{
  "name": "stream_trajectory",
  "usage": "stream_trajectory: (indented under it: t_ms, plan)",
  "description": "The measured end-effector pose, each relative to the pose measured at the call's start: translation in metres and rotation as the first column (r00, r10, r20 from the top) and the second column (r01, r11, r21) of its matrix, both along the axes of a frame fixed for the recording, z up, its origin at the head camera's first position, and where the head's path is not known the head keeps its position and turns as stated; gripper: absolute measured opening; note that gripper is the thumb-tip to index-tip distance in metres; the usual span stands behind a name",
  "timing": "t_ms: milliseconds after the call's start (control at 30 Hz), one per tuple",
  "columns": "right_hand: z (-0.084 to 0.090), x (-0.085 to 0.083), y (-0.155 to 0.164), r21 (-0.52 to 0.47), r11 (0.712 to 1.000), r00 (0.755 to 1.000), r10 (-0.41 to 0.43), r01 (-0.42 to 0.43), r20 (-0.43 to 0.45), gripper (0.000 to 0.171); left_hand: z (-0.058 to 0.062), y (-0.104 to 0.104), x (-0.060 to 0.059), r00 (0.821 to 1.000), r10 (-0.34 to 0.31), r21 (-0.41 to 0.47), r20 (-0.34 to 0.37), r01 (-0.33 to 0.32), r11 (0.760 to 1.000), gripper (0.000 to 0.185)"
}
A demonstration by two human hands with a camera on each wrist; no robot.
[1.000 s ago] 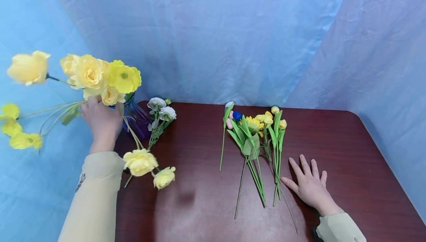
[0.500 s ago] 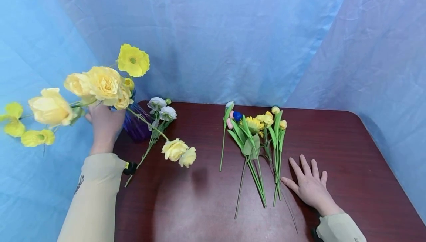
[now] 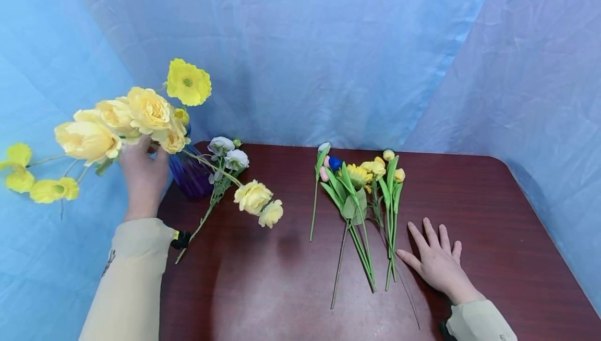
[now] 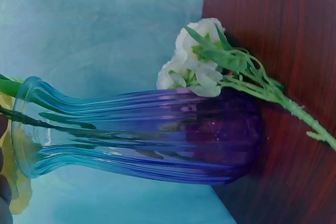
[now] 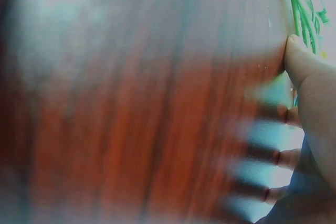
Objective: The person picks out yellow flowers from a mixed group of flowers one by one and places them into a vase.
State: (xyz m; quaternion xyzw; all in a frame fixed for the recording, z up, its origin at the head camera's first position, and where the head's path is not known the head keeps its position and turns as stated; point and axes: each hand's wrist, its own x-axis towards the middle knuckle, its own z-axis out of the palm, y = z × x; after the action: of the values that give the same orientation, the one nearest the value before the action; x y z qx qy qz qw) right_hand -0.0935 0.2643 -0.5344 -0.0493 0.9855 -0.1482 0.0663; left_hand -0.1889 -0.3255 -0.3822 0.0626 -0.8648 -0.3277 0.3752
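Note:
My left hand grips a bunch of yellow flowers at the mouth of a ribbed blue-purple glass vase at the table's back left. The wrist view shows their stems inside the vase. Two yellow blooms droop out to the right over the table. My right hand lies flat, fingers spread, on the dark red table, just right of a loose bunch of green-stemmed flowers. In the right wrist view its thumb almost touches the green stems.
A sprig of white flowers lies against the vase's right side, also visible as the white sprig in the left wrist view. Blue cloth hangs behind and on both sides. The table's front middle is bare wood.
The yellow bunch has swung: the poppy rose to the top, the large pale bloom came in from the far left, and the two drooping blooms moved up and right. My right hand stayed still.

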Motion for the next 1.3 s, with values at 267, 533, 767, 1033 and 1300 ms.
stream_trajectory:
  t_ms: [267,533,767,1033,1300]
  plan:
    - [-0.003,0.0,0.002,0.004,1.0,1.0,-0.002,0.002,-0.002,0.088,-0.007,0.0,-0.004,0.992,0.122,-0.026,0.042,-0.121,0.992,0.019]
    - [-0.005,0.0,0.004,-0.003,1.0,1.0,-0.002,0.002,-0.019,0.087,-0.013,0.002,-0.004,0.991,0.092,0.037,-0.098,-0.088,0.995,0.036]
    - [-0.007,-0.001,0.003,-0.003,1.0,1.0,0.002,-0.002,-0.012,0.088,-0.039,0.019,0.007,0.983,0.166,-0.02,-0.079,-0.168,0.986,0.029]
    - [-0.007,-0.002,0.004,-0.001,1.0,1.0,0.008,-0.008,-0.026,0.086,-0.07,0.066,0.011,0.991,-0.004,-0.12,-0.131,-0.012,0.993,0.025]
    - [-0.008,-0.003,0.005,0.01,1.0,1.0,0.004,-0.004,-0.003,0.089,-0.087,0.119,0.009,0.967,-0.225,-0.244,0.122,0.248,0.938,0.025]
